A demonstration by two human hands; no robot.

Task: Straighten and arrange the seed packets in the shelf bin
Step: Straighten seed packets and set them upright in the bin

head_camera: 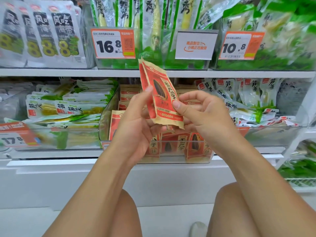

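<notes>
Both hands hold a small stack of red and tan seed packets [160,94] up in front of the clear shelf bin [109,117]. My left hand [136,120] grips the stack from the left, thumb on its front. My right hand [200,113] pinches the lower right edge with thumb and fingers. The stack tilts a little to the left, its top reaching the upper shelf edge. More seed packets [179,144] stand and lean inside the bin below and behind the hands; some are hidden by my hands.
Clear bins of green and white bamboo shoot packs sit left [68,108] and right [248,100] of the seed bin. The upper shelf [68,72] carries price tags [111,43] and more packs. My knees are below the white shelf front.
</notes>
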